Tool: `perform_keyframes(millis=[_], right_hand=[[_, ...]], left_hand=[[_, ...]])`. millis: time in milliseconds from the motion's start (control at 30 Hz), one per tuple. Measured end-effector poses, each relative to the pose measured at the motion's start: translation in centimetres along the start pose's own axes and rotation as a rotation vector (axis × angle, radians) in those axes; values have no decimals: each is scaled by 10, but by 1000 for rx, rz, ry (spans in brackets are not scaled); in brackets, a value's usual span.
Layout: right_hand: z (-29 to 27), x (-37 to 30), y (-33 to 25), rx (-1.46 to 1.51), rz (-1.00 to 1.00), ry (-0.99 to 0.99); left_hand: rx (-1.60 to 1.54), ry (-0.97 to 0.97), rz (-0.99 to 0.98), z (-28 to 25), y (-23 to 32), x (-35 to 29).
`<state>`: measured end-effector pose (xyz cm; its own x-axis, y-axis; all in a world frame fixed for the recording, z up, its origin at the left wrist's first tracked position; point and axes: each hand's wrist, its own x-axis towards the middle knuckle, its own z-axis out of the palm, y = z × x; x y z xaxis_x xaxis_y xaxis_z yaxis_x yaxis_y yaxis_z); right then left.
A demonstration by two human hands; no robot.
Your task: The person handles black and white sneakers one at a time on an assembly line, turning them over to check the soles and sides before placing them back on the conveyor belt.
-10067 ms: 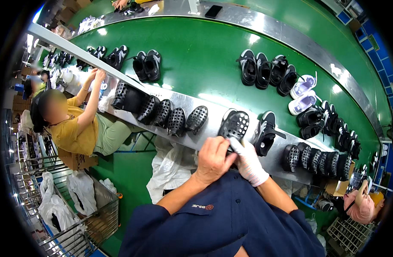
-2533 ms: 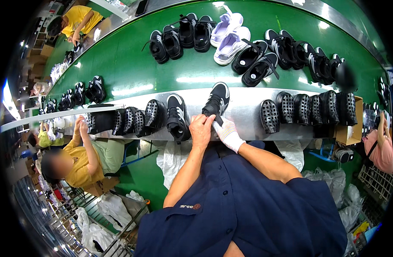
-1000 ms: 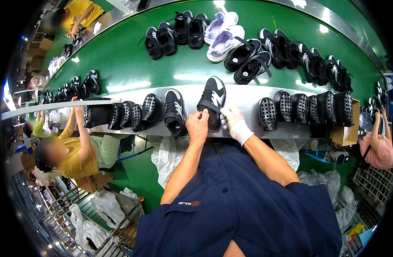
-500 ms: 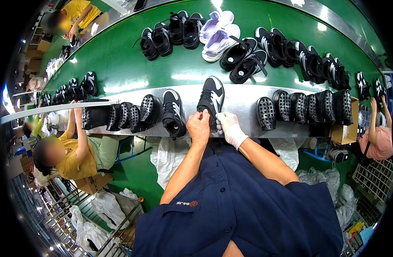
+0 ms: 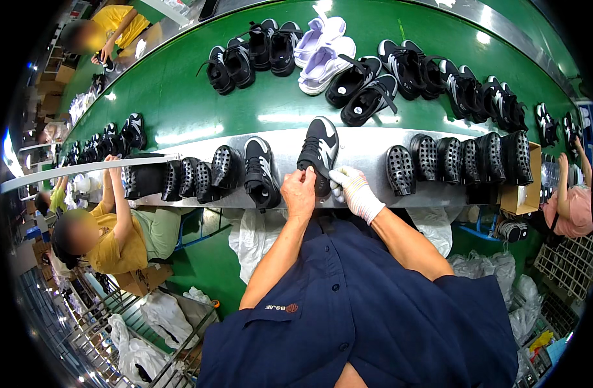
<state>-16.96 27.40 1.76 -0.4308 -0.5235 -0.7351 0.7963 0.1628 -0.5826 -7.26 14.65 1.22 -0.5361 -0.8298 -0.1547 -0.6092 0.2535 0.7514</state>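
A black sneaker (image 5: 320,143) with white side stripes stands on the metal ledge in front of me, toe pointing away. My bare left hand (image 5: 299,193) is closed in a pinch at the sneaker's ankle strap, on its left side. On the opposite side, my right hand (image 5: 356,192), in a white striped glove with grey fingertips, has its bent fingers at the sneaker's ankle edge; the glove hides part of their grip. Just left of my hands stands a matching sneaker (image 5: 260,169), its opening toward me.
Black perforated shoe forms (image 5: 400,169) line the ledge on both sides. Beyond it, the green belt (image 5: 199,119) carries several black sneakers and a lilac pair (image 5: 327,64). A cardboard box (image 5: 523,189) is at right. Co-workers sit at left (image 5: 118,239) and right (image 5: 571,207).
My right hand has drawn slightly to the right, its fingers more bent. My left hand stays at the strap. Shoes on the green belt have shifted a little left.
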Motion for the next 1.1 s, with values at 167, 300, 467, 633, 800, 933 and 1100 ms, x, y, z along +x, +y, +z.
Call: perform_keyframes(millis=[167,300,467,633,800,933,1100], right_hand=[[5,-12,-33,63,-81,-63],[2,-7,-19,-134,-117,43],[-4,2,13,-134,-69,97],[-7,13,28,-169,-88,119],[-10,20,33,-293,-105,194],[-14,3,26,-689,-334,389],[10,1,17,-1024,-517,432]], left_hand=[[19,19,19,0,-4,1],[20,24,35,1,4,-1],[27,17,38,4,5,-5],[82,26,70,8,9,-7],[13,-81,156,4,17,-13],[104,-45,409,-17,11,-18],[259,88,643,-7,19,-5]])
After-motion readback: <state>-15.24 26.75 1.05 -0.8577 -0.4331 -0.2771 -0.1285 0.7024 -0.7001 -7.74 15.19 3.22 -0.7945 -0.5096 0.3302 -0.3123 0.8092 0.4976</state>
